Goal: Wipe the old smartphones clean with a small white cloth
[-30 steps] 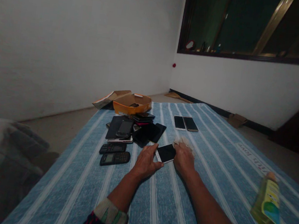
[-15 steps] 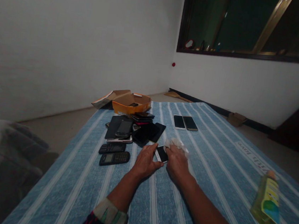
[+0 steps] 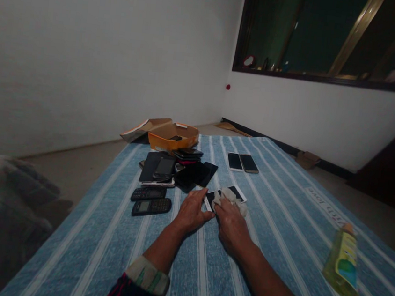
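A white-edged smartphone [image 3: 236, 191] lies on the blue striped cloth [image 3: 271, 250] in front of me. My left hand [image 3: 192, 210] pins its near left corner with fingers and thumb. My right hand [image 3: 232, 224] presses a crumpled white cloth [image 3: 225, 197] onto the phone's dark screen. Most of the phone is hidden under the cloth and my hands.
A heap of dark phones and tablets [image 3: 177, 169] lies just beyond my left hand, with two keypad phones [image 3: 149, 200] to its left. Two smartphones [image 3: 243, 162] lie side by side farther back. An orange box [image 3: 173, 138] sits at the far edge. A yellow-green bottle [image 3: 344, 260] lies at right.
My right hand with the white cloth has slid left across the phone's screen, from its right end onto its middle. My left hand has stayed at the phone's corner.
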`<state>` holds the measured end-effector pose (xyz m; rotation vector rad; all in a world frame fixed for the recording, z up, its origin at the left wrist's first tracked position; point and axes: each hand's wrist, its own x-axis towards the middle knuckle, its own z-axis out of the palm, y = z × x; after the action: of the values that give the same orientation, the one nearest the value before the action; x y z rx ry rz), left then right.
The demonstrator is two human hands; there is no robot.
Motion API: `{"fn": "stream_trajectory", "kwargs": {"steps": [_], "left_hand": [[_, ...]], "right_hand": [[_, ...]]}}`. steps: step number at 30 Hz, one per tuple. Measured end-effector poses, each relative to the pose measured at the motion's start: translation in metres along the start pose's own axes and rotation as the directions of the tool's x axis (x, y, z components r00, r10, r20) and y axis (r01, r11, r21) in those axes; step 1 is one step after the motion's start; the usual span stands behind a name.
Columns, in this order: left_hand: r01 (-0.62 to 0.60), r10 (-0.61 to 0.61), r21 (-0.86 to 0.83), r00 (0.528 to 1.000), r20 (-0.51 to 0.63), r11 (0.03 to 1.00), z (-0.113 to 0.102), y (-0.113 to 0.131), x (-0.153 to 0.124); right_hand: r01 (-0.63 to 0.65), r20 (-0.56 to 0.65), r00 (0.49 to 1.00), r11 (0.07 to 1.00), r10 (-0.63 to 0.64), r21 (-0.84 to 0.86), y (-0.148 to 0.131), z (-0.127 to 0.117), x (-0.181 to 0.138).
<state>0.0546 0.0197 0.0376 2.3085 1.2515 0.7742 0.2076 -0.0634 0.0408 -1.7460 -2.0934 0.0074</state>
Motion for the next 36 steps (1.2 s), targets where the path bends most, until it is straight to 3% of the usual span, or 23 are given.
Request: {"fn": "stream_trajectory", "kwargs": {"steps": [8,18,25,31,36], "left_hand": [[0.013,-0.013,-0.018,1.0,0.004,1.0,-0.002,0.004,-0.002],[-0.048,0.047,-0.025,0.999,-0.013,0.999,0.001,-0.007,-0.001],[-0.034,0.033,-0.082,0.999,-0.015,0.996,-0.001,-0.007,-0.002],[-0.049,0.049,-0.091,0.999,-0.003,0.995,-0.001,-0.01,0.0],[-0.054,0.054,-0.086,0.999,-0.007,0.995,0.0,-0.012,0.001]], "right_hand": [[-0.209,-0.023,0.978,0.973,0.207,-0.104,0.024,-0.006,0.005],[0.038,-0.021,0.999,0.999,-0.038,0.03,-0.007,0.005,-0.001],[-0.027,0.031,0.999,1.0,0.027,0.008,-0.008,-0.012,-0.003],[0.044,0.0,0.999,0.999,-0.044,0.024,-0.012,-0.004,0.001],[0.022,0.046,0.999,1.0,-0.022,0.004,-0.018,0.0,0.019]]}}
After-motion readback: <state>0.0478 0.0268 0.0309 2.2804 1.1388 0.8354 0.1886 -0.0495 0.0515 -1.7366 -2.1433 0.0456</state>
